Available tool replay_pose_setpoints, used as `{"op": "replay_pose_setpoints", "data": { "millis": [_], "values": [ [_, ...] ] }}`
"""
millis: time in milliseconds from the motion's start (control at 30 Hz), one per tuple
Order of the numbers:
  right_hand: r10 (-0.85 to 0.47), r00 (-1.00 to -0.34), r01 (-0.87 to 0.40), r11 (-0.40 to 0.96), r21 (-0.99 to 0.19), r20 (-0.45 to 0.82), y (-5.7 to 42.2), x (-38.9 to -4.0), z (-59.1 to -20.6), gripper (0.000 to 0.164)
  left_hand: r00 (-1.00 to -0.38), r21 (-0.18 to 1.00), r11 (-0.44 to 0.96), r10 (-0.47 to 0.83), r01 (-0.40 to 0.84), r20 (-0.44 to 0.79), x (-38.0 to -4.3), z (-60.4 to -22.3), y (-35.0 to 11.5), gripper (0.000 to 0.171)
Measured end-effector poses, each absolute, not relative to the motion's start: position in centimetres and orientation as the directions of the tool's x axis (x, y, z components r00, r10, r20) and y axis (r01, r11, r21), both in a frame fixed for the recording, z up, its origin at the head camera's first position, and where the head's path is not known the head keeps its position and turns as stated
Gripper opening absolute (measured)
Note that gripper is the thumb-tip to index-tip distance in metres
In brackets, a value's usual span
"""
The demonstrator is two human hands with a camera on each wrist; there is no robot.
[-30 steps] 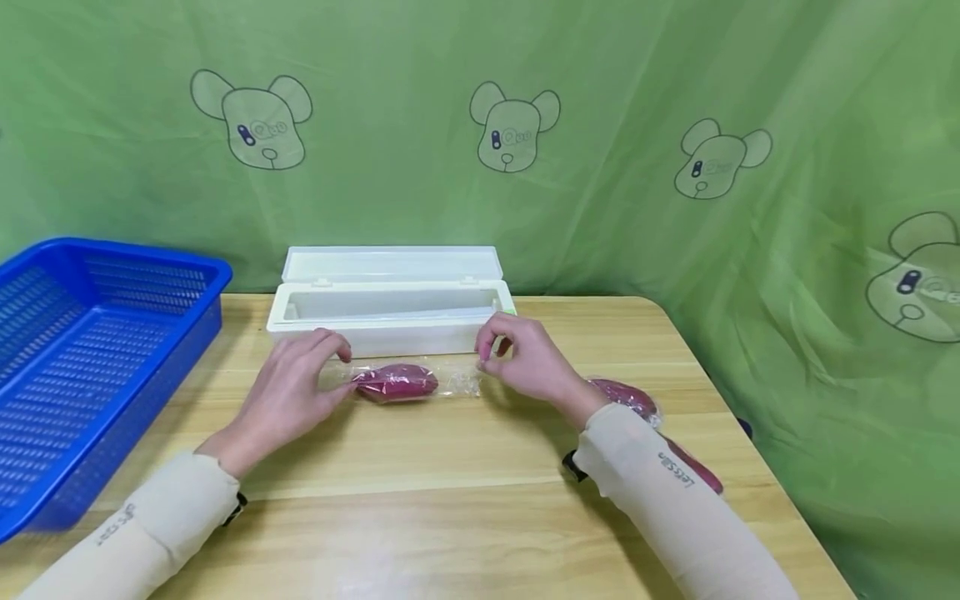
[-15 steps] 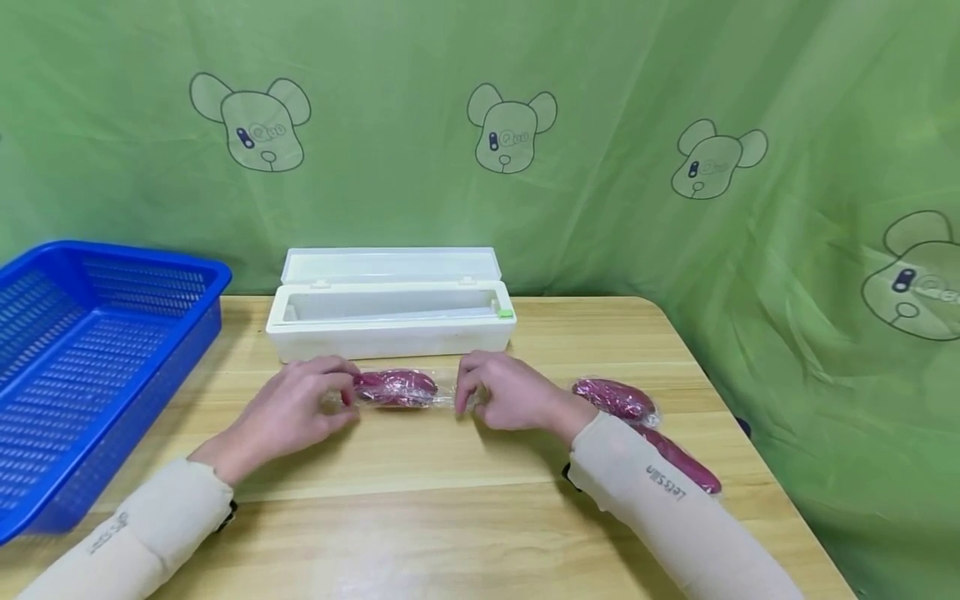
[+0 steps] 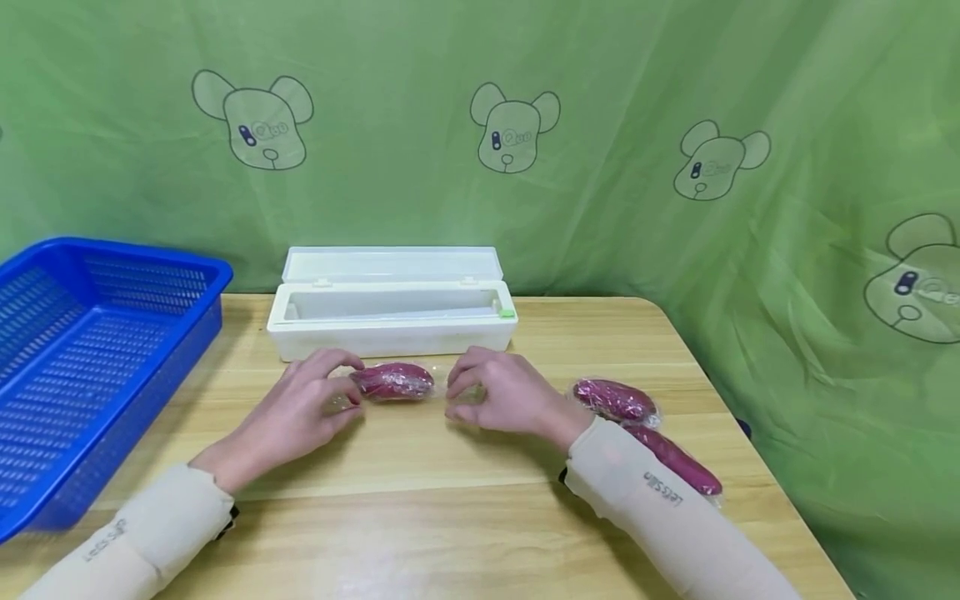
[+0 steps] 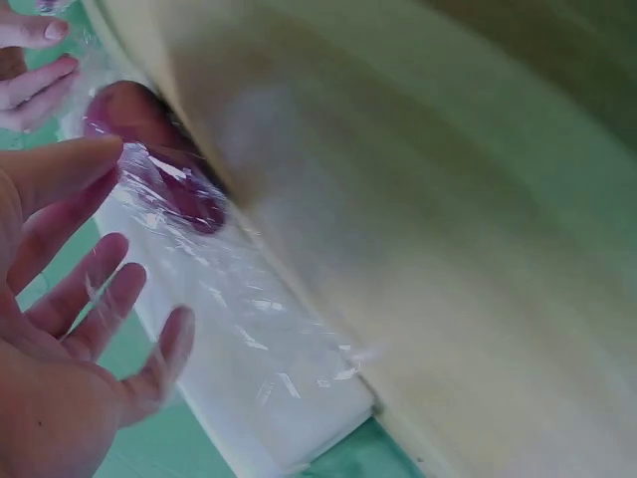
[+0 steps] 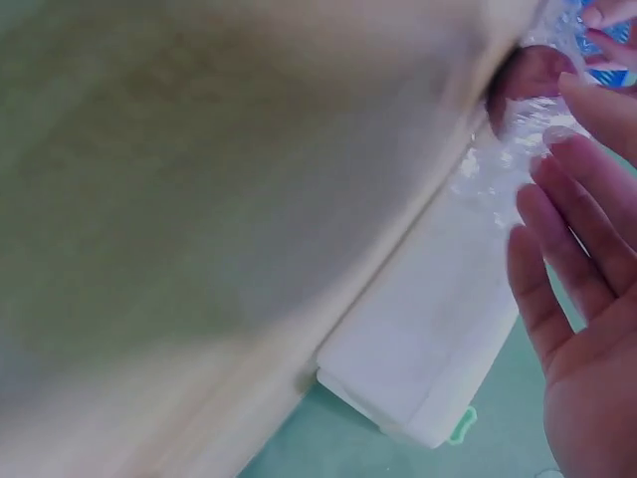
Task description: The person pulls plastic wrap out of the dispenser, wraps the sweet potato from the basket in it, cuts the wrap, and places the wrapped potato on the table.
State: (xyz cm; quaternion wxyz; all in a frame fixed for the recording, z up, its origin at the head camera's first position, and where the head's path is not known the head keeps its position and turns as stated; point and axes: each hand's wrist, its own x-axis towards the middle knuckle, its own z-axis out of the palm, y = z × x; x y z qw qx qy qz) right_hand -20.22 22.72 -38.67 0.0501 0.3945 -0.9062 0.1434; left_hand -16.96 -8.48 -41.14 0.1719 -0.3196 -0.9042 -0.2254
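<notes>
A purple-red sweet potato (image 3: 393, 381) in clear cling film (image 4: 261, 309) lies on the table in front of a white cling film box, in the head view. At its left end my left hand (image 3: 303, 406) pinches the film between thumb and index finger, while the other fingers (image 4: 109, 299) spread loosely in the left wrist view. My right hand (image 3: 502, 392) is at the film's right end, its fingers bent. The right wrist view has a gap between its thumb and its long, relaxed fingers (image 5: 557, 269), with crinkled film just beyond them.
Behind the hands, the lidded white box (image 3: 390, 340) stands with its lid up. A blue plastic basket (image 3: 161, 375) is at the left. Two more wrapped sweet potatoes lie at the right: a shorter one (image 3: 615, 400) and a longer one (image 3: 678, 460) beside my right sleeve (image 3: 637, 483).
The film, spread flat at first, now lies around the sweet potato. My right hand has come inward and toward me from the box, and its fingers have loosened. The sweet potato has shifted slightly.
</notes>
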Motion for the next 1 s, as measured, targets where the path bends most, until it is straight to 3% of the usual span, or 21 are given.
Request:
{"op": "replay_pose_setpoints", "data": {
  "millis": [133, 233, 367, 467, 633, 800, 900, 1000],
  "values": [
    [-0.667, -0.679, -0.733, 0.643, -0.222, 0.307, 22.5, -20.2, -38.2, 0.019, -0.718, 0.299, 0.679, 0.492, 0.671, 0.492, -16.8, -40.6, -8.2, 0.018],
    [-0.683, -0.622, -0.775, 0.606, -0.178, 0.383, 21.9, -20.1, -38.5, 0.021, -0.714, 0.319, 0.663, 0.488, 0.677, 0.501, -16.8, -40.5, -7.9, 0.022],
    [-0.744, -0.525, -0.836, 0.542, -0.086, 0.413, 20.8, -19.7, -39.2, 0.024, -0.763, 0.370, 0.676, 0.486, 0.637, 0.426, -16.8, -40.6, -7.5, 0.038],
    [-0.780, -0.488, -0.853, 0.521, -0.024, 0.392, 20.1, -19.4, -39.6, 0.015, -0.792, 0.381, 0.698, 0.484, 0.606, 0.373, -16.9, -40.8, -7.3, 0.049],
    [-0.807, -0.538, -0.832, 0.554, -0.002, 0.245, 19.6, -19.7, -40.1, 0.013, -0.796, 0.370, 0.709, 0.480, 0.600, 0.370, -17.2, -40.9, -7.3, 0.046],
    [-0.796, -0.599, -0.800, 0.592, -0.097, 0.084, 19.6, -19.7, -39.8, 0.017, -0.790, 0.376, 0.701, 0.475, 0.606, 0.389, -17.5, -40.9, -7.0, 0.038],
    [-0.764, -0.640, -0.758, 0.611, -0.227, 0.082, 19.7, -19.6, -39.0, 0.016, -0.783, 0.365, 0.701, 0.474, 0.612, 0.402, -17.6, -41.0, -6.8, 0.043],
    [-0.696, -0.693, -0.715, 0.628, -0.306, 0.188, 19.5, -19.6, -38.3, 0.018, -0.776, 0.345, 0.708, 0.471, 0.616, 0.419, -17.7, -41.2, -6.6, 0.047]
  ]
}}
